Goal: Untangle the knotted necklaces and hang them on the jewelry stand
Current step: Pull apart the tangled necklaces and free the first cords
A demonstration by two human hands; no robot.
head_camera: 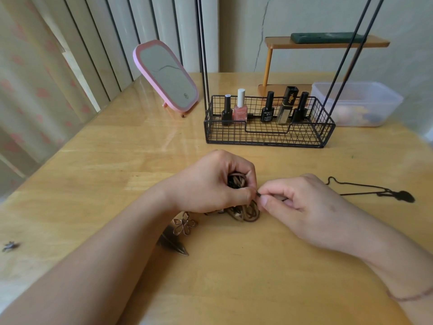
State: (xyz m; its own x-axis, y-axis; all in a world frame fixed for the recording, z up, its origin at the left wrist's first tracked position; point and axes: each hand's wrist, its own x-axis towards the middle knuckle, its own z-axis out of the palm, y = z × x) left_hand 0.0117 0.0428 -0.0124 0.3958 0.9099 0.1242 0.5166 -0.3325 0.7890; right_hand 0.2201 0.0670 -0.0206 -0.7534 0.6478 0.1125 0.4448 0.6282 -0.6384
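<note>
A tangle of brown necklace cords [246, 213] lies on the wooden table [234, 277] at the centre. My left hand [210, 184] grips a bunch of these cords in its curled fingers. My right hand [297, 198] pinches a cord end right beside the left thumb. Metal flower and leaf pendants [180, 228] lie under my left wrist. A separate black necklace with a dark pendant [396, 194] is stretched out on the table to the right. The black wire jewelry stand [267, 134] stands behind, its thin uprights running out of the top of view.
Several nail polish bottles [240, 106] stand in the stand's basket. A pink mirror [167, 76] leans at the back left. A clear plastic box [358, 104] and an orange shelf [328, 43] are at the back right. A small dark charm [10, 246] lies far left.
</note>
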